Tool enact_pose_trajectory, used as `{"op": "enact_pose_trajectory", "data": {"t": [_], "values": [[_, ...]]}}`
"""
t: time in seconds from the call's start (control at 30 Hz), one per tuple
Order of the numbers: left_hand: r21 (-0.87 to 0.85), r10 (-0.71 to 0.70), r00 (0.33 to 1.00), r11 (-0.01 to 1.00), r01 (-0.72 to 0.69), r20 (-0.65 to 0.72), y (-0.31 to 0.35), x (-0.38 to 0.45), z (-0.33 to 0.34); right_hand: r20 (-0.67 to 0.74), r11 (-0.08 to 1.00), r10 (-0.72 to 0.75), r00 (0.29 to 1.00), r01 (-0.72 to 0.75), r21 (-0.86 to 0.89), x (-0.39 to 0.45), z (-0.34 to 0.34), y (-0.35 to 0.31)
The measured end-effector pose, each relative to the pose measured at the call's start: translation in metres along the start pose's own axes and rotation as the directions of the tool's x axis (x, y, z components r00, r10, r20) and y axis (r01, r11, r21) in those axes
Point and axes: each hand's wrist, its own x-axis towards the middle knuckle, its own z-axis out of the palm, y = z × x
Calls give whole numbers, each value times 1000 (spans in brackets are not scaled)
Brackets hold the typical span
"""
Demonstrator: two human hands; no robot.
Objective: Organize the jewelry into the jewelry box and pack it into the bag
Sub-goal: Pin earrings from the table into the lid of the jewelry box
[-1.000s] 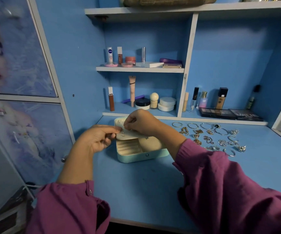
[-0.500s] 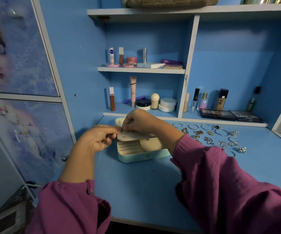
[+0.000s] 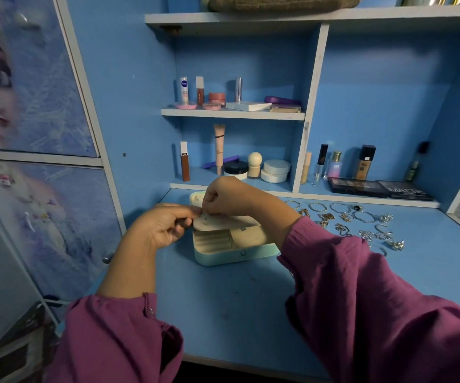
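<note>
Change since earlier frame: both hands remain bunched over the back left corner of the jewelry box [image 3: 233, 251]; right hand has lifted very slightly, box and loose jewelry unmoved.
Head view, landmark: jewelry box, pale mint, open, on the blue desk [image 3: 239, 305], its front wall with one small stud.
Box contents: one beige insert tray [image 3: 224, 223] lying tilted across the top; ring-roll slots at front left; one plain beige compartment at front right. Whether any piece lies in the compartments cannot be told.
Left hand [image 3: 165, 226]: at the box's left edge, fingers curled, fingertips pinching the tray's left end.
Right hand [image 3: 224, 197]: above the box's back left corner, fingers curled down, pinching something small against the tray; the item is too small to identify.
Hands together: fingertips nearly touching.
Loose jewelry [image 3: 361, 225]: spread on the desk right of the box, well apart from it; bangles, rings and small gold pieces, partly hidden by the right sleeve [image 3: 375, 299], count unclear.
Behind the box, lower shelf: one brown tube, one tall beige tube, one black-lidded jar, one round-topped bottle, two stacked white jars [image 3: 275, 171].
Behind and right of the box: two dark palettes [image 3: 379, 189], side by side.
Sleeves: two, magenta.
</note>
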Motion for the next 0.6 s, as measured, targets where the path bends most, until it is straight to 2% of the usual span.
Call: {"op": "enact_pose_trajectory", "data": {"t": [0.23,0.43,0.6], "values": [[15,8,1000,1000,-8,2,0,-1,-1,32,999,10,999,-9,-33,5,3,-1],[26,17,1000,1000,-17,8,-1,-1,0,27,996,-43,999,45,-78,2,4,-1],[13,8,1000,1000,-8,14,-1,0,-1,17,999,-43,999,43,-31,-1,0,3]]}}
